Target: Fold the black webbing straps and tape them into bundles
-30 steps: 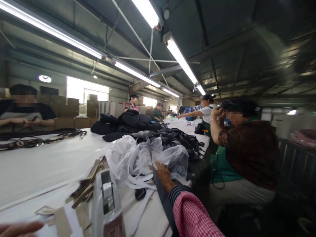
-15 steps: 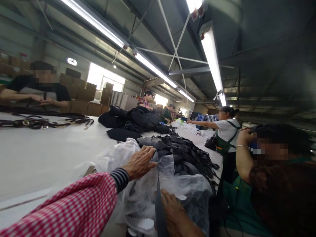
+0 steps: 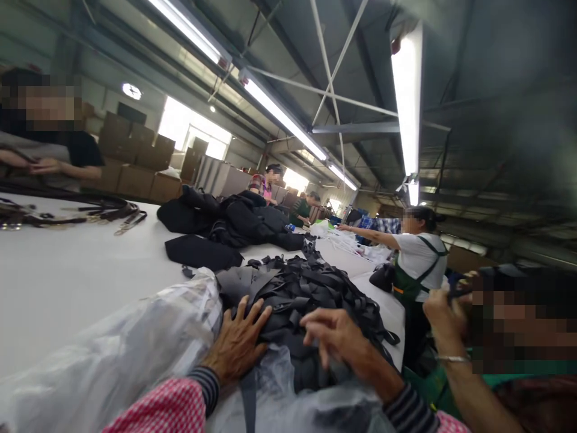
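Observation:
My left hand lies flat with fingers spread on a heap of black straps at the near end of a long white table. My right hand hovers just right of it over the same heap, fingers curled downward, nothing visibly in them. A clear plastic bag bulges under and left of my left wrist. Both my sleeves are red-and-white check with striped cuffs.
Dark garments are piled mid-table and brown belts lie at the far left. A person sits close on my right, another in a green apron reaches over the table, and others work farther off. Cardboard boxes stand behind.
My view has tipped and moved toward the strap heap. Both hands have shifted from the plastic bag onto the black straps, and the tape dispenser and paper strips have left view.

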`<state>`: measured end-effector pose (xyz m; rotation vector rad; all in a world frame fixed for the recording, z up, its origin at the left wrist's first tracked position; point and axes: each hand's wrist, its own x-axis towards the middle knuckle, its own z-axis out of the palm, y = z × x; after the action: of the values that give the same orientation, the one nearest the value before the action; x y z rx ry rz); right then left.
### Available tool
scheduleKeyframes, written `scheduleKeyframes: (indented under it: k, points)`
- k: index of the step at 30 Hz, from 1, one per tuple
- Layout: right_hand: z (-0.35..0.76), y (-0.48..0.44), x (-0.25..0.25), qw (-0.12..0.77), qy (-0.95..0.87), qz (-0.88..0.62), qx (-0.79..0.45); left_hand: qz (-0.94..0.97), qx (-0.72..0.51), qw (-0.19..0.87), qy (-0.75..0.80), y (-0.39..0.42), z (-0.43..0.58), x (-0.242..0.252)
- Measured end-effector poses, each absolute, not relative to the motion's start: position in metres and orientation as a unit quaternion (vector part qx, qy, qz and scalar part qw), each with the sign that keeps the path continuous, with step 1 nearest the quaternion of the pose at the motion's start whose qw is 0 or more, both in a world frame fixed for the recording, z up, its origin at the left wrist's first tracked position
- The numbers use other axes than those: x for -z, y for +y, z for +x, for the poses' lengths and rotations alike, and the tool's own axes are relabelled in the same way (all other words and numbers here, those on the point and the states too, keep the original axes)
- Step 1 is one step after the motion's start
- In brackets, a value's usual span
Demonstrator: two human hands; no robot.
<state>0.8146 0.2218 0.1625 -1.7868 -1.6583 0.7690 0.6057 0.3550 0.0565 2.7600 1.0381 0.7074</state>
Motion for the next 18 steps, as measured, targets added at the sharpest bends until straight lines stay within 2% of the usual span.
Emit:
scheduleKeyframes:
  k: [2, 5, 9, 14, 18]
  points:
    - [0.862, 0.266, -0.171, 0.357, -0.515, -0.774, -0.094, 0.908, -0.243, 0.025, 0.340, 0.353, 0.604, -0.046]
    - [0.929, 0.324, -0.165, 0.354, -0.440, -0.825, 0.008, 0.904, -0.249, 0.013, 0.347, 0.353, 0.603, -0.037]
    - [0.985, 0.375, -0.132, 0.318, -0.404, -0.856, 0.048, 0.900, -0.263, 0.000, 0.349, 0.358, 0.606, -0.020]
    - [1.022, 0.424, -0.089, 0.212, -0.364, -0.907, 0.010, 0.907, -0.251, -0.016, 0.337, 0.365, 0.609, -0.003]
    - [1.038, 0.443, -0.078, 0.132, -0.375, -0.916, 0.056, 0.914, -0.227, -0.016, 0.335, 0.367, 0.608, -0.003]
